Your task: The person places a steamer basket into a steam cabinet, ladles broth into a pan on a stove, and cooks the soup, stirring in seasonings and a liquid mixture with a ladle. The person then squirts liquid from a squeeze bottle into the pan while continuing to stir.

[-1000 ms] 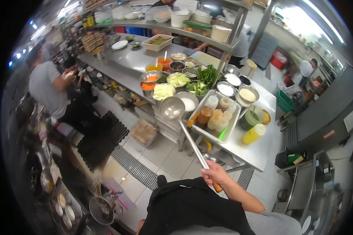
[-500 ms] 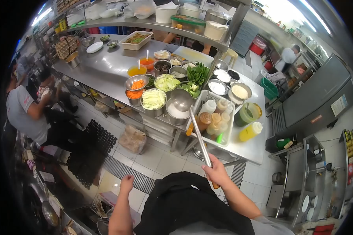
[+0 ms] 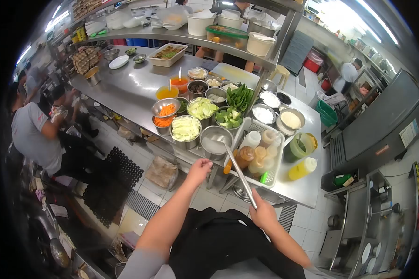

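Observation:
My right hand (image 3: 261, 209) is wrapped round the handle of a long metal ladle (image 3: 240, 173). The ladle's bowl sits in or over a metal pot (image 3: 216, 141) at the table's front edge; the two are hard to tell apart. My left hand (image 3: 200, 170) is raised just in front of that pot, its fingers curled, and what they hold, if anything, is too small to make out. Around the pot are bowls of pale sliced vegetable (image 3: 185, 128), green leaves (image 3: 229, 117) and shredded orange vegetable (image 3: 166, 109). A white basket of squeeze bottles (image 3: 276, 173) stands right of the ladle.
A steel table (image 3: 125, 83) runs across the view under a loaded shelf (image 3: 149, 32). A yellow bottle (image 3: 303, 169) stands near its right edge. A person in grey (image 3: 37, 135) is at the left, near a black mat (image 3: 111, 186). A grey cabinet (image 3: 381, 125) stands right.
My left hand has come up from low on the left to the front of the pot. The ladle's bowl has gone lower, into or onto the pot, still in my right hand.

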Demonstrator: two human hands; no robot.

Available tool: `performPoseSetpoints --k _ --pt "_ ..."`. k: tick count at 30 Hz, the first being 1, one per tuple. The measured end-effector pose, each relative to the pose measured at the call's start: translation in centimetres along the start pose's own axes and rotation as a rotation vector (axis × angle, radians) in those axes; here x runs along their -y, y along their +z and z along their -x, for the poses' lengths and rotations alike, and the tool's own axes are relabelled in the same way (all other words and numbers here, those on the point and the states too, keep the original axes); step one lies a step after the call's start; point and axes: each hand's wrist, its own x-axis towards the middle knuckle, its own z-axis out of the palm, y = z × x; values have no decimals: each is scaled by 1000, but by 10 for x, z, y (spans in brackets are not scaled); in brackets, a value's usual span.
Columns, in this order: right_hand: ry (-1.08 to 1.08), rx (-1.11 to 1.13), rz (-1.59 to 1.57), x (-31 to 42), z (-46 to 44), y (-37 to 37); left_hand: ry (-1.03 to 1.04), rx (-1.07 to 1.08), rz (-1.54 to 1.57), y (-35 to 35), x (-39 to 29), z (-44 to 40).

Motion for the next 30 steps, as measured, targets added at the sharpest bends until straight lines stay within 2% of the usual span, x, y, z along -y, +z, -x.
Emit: performPoseSetpoints --k 1,3,5,10,12,14,17,21,23,26,30 --pt "3 -7 4 -2 4 -2 5 6 4 3 -3 -14" --pt "-28 -11 -11 -5 8 -4 -111 -29 117 9 -16 -33" --pt "24 -23 -26 3 0 1 -184 -39 83 10 -14 -48" --pt "175 35 25 29 -1 -9 -103 2 33 -2 5 -74" --pt "34 -32 -40 22 16 -7 -61 2 6 -13 3 -83" --pt "64 -35 -32 30 20 -4 26 -103 -12 -20 2 -89" --pt "114 -63 -25 37 9 12 -38 43 -63 -21 2 -79" --pt "177 -53 -80 46 10 15 -42 69 -81 -23 -5 -76" --pt "207 -34 -140 47 25 10 26 -4 48 -24 3 -87" --pt "240 -11 -170 51 27 7 -33 -38 1 -27 5 -89" --pt "293 31 -127 57 8 10 -33 52 -1 -18 10 -75"
